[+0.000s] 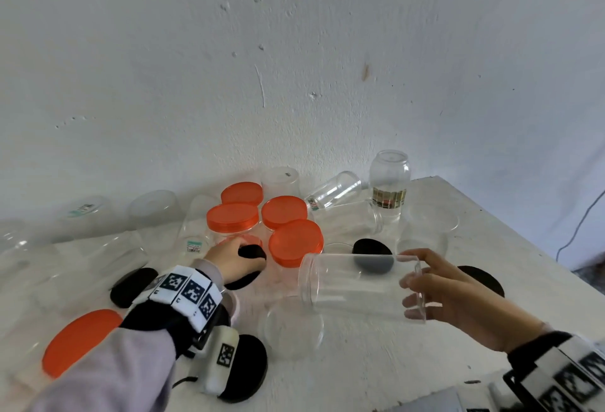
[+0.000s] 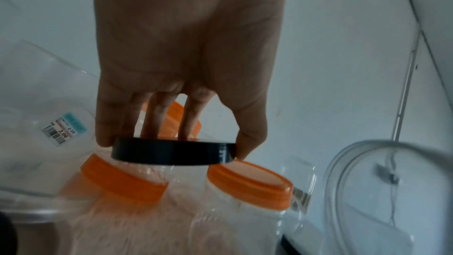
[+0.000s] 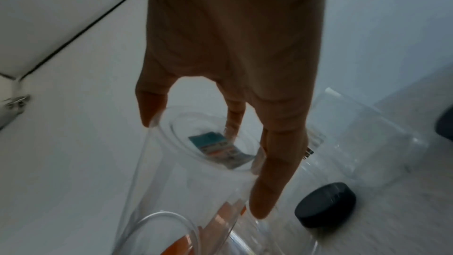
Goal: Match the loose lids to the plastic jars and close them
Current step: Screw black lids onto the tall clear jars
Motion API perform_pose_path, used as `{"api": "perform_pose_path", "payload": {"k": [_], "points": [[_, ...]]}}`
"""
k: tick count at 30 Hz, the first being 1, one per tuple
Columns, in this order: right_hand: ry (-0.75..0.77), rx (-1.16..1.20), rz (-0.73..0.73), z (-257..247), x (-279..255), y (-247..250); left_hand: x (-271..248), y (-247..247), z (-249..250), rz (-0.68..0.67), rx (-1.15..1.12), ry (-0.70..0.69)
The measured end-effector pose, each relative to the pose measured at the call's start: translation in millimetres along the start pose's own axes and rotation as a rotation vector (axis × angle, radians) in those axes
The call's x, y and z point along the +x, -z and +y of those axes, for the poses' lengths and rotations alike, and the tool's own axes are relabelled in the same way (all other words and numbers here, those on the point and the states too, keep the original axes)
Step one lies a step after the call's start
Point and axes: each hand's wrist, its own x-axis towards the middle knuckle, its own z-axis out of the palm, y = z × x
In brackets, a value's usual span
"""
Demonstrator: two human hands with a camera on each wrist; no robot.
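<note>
The black lid (image 2: pixel 172 153) sat level in the left hand's (image 2: pixel 186 49) grip, thumb on one side of its rim and fingertips (image 2: pixel 105 139) on the other, with the palm above it; it hung just over the orange-lidded jars (image 1: pixel 296 243) in the middle of the desk (image 1: pixel 425 356). In the head view that hand (image 1: pixel 232 261) covered most of the lid (image 1: pixel 252 252), leaving only a dark edge showing beyond the knuckles. The clear jar (image 1: pixel 360 284) lay on its side in the air to the right, held by the right hand (image 1: pixel 458 293) at its closed base, thumb on top and fingers spread round the bottom edge; its open mouth pointed left, toward the lid and near it, the two not touching. The right wrist view looked along those fingers (image 3: pixel 274 172) at the jar's base (image 3: pixel 210 143), where a small price sticker showed through the plastic. Around them four jars with orange lids stood close together, other clear jars stood or lay toward the wall (image 1: pixel 294 68), and loose lids rested on the desk: black ones (image 1: pixel 371 246) beyond the held jar and near the left wrist, and an orange one (image 1: pixel 80 341) at the near left.
</note>
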Motion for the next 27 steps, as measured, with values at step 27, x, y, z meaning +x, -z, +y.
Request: {"api": "perform_pose_path", "payload": {"k": [27], "points": [[-0.116, -0.627, -0.021, 29, 54, -24, -59, 12, 107, 0.181, -0.461, -0.433]]}}
